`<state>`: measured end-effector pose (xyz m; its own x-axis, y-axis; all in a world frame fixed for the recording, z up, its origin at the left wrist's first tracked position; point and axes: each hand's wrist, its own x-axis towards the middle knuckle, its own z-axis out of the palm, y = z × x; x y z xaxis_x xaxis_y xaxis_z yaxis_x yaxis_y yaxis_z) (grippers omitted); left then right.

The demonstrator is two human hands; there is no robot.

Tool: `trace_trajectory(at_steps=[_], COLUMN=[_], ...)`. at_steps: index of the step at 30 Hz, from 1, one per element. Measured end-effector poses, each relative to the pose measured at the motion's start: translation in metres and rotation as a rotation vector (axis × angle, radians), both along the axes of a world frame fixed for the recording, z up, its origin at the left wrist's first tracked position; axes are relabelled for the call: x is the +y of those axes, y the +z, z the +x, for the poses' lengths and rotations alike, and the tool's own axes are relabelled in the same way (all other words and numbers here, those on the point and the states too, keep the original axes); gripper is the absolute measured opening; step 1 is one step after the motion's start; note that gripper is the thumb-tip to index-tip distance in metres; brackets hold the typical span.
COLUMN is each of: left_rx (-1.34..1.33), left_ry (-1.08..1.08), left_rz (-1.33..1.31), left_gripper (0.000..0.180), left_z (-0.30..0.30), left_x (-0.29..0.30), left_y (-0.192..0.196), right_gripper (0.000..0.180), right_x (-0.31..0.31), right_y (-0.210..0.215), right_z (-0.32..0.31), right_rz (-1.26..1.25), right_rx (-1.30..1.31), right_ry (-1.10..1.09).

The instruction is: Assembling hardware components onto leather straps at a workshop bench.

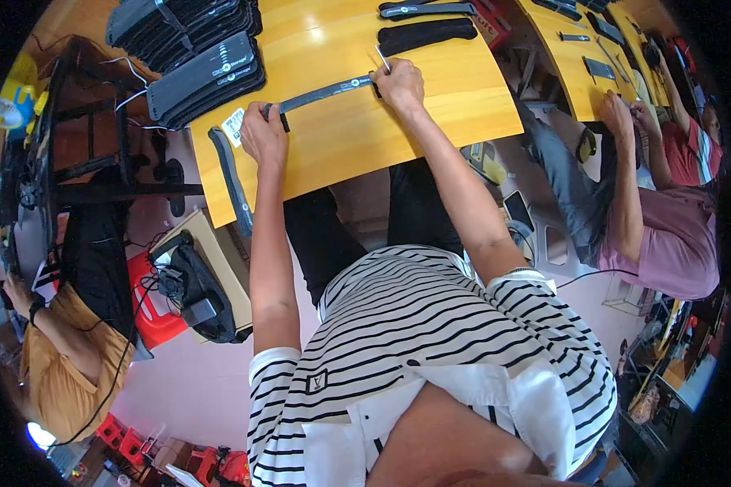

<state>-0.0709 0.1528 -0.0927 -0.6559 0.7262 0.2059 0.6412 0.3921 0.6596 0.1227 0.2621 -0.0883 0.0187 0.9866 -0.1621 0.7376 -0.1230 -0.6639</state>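
A dark grey strap (323, 94) with pale printing lies stretched across the yellow table between my two hands. At its left end my left hand (265, 134) is closed, fingers pinching a black end piece. My right hand (400, 84) is closed at the other end. From its fingers sticks a thin pale pointed tool (382, 58), whose kind I cannot make out. Beside my left hand lies a white printed label (234, 127), partly covered by that hand. Another dark strap (231, 180) runs along the table's left edge.
Stacks of dark straps (207, 79) stand at the table's far left. More straps (427, 35) lie at the far right of the yellow table (455, 105). Co-workers sit either side, one in a pink shirt (674, 235), one in an orange top (69, 357). A black bag (207, 292) rests left below.
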Motion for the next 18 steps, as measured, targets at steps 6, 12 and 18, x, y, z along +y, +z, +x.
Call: trace_trajectory(at_steps=[6,12,18], left_rx=[0.025,-0.024,-0.126], left_ry=[0.019,0.055,0.004], left_rz=[-0.007,-0.017,0.085], left_gripper=[0.019,0.018,0.018], left_z=[0.001,0.000,-0.010], left_x=[0.003,0.006,0.004], left_y=[-0.002,-0.001,-0.009], right_gripper=[0.021,0.019,0.020], right_x=[0.004,0.009,0.009], right_y=[-0.010,-0.005,0.000], right_z=[0.001,0.003,0.006], right_rz=[0.062,-0.019,-0.114], right_rx=[0.002,0.052,0.330], right_ry=[-0.054,-0.009,0.008])
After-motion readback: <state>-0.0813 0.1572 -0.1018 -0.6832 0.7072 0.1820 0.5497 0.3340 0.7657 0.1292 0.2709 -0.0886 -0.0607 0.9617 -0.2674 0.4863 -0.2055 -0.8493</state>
